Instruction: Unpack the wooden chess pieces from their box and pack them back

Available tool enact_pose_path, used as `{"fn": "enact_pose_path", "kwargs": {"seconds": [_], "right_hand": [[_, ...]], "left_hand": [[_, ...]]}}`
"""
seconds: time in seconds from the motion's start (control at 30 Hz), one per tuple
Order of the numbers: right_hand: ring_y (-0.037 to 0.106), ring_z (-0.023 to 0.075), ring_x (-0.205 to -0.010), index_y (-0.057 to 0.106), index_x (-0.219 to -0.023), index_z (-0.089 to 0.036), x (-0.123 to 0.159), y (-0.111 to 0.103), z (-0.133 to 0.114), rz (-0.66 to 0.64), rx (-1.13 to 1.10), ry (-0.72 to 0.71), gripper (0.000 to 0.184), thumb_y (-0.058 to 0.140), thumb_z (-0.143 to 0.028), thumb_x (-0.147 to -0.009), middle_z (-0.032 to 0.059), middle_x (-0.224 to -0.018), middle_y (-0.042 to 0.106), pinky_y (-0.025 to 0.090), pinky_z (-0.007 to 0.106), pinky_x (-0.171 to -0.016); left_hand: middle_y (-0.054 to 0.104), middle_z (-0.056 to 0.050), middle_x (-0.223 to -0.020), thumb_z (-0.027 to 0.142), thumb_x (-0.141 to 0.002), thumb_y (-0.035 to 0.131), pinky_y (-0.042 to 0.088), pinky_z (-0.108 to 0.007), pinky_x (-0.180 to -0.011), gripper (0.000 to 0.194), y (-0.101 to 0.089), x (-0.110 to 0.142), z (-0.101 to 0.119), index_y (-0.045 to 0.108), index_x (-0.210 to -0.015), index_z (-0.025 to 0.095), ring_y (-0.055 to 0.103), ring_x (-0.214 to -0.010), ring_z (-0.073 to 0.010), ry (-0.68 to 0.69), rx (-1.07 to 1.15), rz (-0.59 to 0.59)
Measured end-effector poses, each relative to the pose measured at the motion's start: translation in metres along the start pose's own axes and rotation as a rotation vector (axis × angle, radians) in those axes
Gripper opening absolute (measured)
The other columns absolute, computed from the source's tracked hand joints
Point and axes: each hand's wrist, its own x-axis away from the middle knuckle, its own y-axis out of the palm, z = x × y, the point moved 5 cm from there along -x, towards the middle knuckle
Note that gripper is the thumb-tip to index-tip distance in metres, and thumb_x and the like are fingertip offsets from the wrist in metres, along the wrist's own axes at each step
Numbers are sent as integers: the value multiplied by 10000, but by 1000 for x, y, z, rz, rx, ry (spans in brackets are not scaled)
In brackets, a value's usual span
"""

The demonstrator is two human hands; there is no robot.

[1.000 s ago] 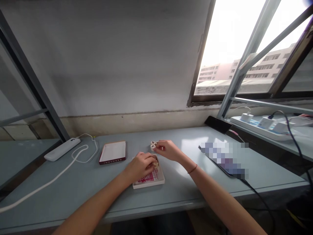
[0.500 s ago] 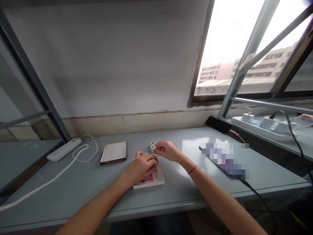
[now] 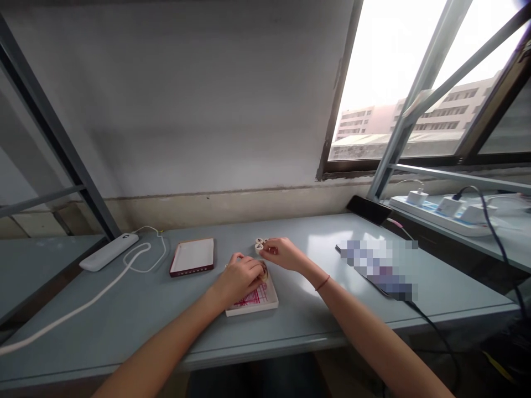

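A shallow white box [image 3: 271,301] with red lines printed inside lies near the middle of the desk. My left hand [image 3: 243,276] reaches over its far part, fingers curled around round wooden xiangqi pieces [image 3: 264,272] that are mostly hidden under them. Just beyond the box, a few cream xiangqi pieces [image 3: 259,246] with dark characters sit on the desk. My right hand [image 3: 284,254] is beside them, its thumb and fingertips pinched at the nearest piece. A dark red box lid [image 3: 193,257] with a white inside lies to the left.
A white power strip [image 3: 108,252] with a cable is at the left of the grey desk [image 3: 166,320]. On the right are a blurred-out device [image 3: 377,271] and a black phone [image 3: 368,210]. A power strip with plugs [image 3: 448,213] stands on the neighbouring desk.
Both hands stay almost where they were, with only slight finger movement. The view shifts a little. A hand at the far right edge is no longer clearly seen.
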Motion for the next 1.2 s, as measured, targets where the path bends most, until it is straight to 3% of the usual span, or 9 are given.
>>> {"fn": "enact_pose_path", "kwargs": {"seconds": [0.37,0.47,0.6,0.7,0.83,1.07,1.2], "right_hand": [[465,91,-547,565,-590,-171,1,-1,-7,-5,0,-43,248,541,-281,-811,-2,-620,566,340,205,-537],[528,116,-640,618,-723,-181,0,-2,3,39,6,-6,180,509,-270,-835,24,-740,610,394,220,-600],[544,196,-950,607,-1014,-199,-4,-3,23,136,71,16,217,469,-237,-851,79,-1019,611,430,303,-795],[482,232,-1103,547,-1161,-215,-9,5,29,89,101,-7,341,513,-310,-836,94,-1178,556,405,352,-892],[451,259,-1162,479,-1273,-237,-16,21,24,-28,167,-28,517,552,-444,-805,103,-1260,516,388,387,-919],[537,232,-1042,594,-1159,-228,-19,26,16,-52,214,-76,363,471,-419,-876,90,-1129,612,390,355,-885],[562,204,-962,656,-1040,-232,-19,24,16,-74,248,-82,362,369,-421,-926,78,-1035,643,385,328,-848]], "left_hand": [[646,-25,-1039,263,-916,433,284,-362,-911,179,-2,1,0,604,-953,224,551,-977,-163,24,17,26],[617,-36,-1105,345,-897,463,324,-349,-899,221,-8,4,-4,592,-1043,238,537,-1023,-181,-8,76,4],[593,-46,-1147,381,-875,492,368,-345,-897,299,-16,10,-21,560,-1129,240,522,-1053,-200,-101,148,-10],[596,-45,-1123,360,-876,488,395,-338,-882,282,-18,15,-37,573,-1114,236,530,-1031,-201,-145,175,-12],[603,-49,-1085,358,-875,482,421,-327,-848,268,-13,19,-52,598,-1082,232,542,-984,-201,-150,191,-18],[606,-48,-1060,348,-877,474,426,-317,-854,258,-12,21,-55,610,-1061,228,545,-964,-194,-133,221,-18],[606,-47,-1058,364,-889,456,425,-310,-858,268,-14,21,-54,614,-1055,225,548,-959,-192,-133,240,-43]]}}
